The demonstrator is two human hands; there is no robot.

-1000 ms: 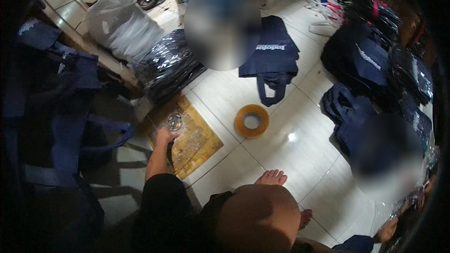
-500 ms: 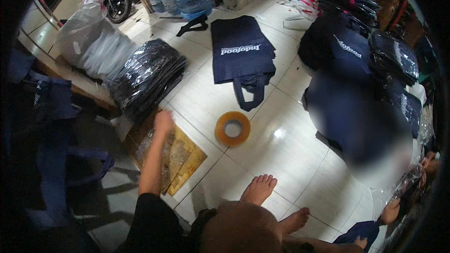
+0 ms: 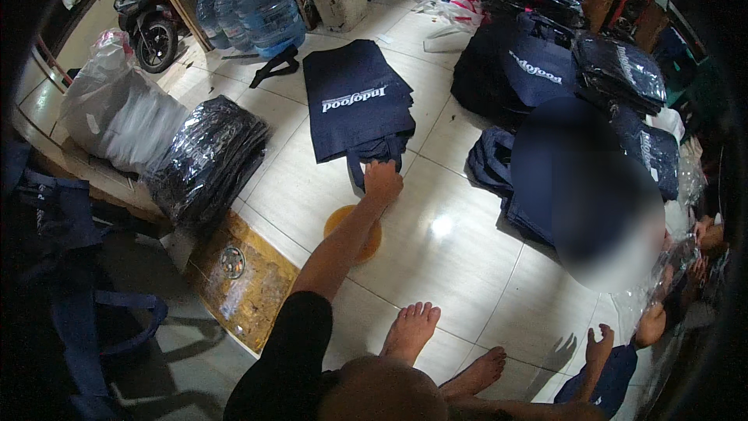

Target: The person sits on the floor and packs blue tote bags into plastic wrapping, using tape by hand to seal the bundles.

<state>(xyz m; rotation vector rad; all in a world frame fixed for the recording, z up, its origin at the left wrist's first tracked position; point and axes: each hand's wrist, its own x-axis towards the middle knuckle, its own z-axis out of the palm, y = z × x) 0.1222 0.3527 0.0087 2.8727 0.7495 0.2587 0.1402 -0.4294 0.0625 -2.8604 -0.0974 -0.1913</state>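
My left hand (image 3: 382,182) reaches forward over the tiles and is closed on the handle of a navy cloth tote bag (image 3: 360,70), the top one of a flat stack with white print. Beneath my left forearm lies a wide roll of amber tape (image 3: 366,253), partly hidden. At the lower right, my right hand (image 3: 598,345) is raised with its fingers apart, holding nothing. Close beside it, a navy bag (image 3: 612,378) lies on the floor.
At the left are a worn wooden board (image 3: 253,296) with a small round dish (image 3: 232,263), and a stack of plastic-wrapped dark packs (image 3: 210,160). Large blue water bottles (image 3: 269,12) stand at the back. More navy bags (image 3: 538,62) are piled at the right, near another person's hands (image 3: 705,234).
My left hand has moved from above the wooden board, rightward and forward, onto the tote bag's handle. My right hand has risen off the navy bag. The view has shifted right.
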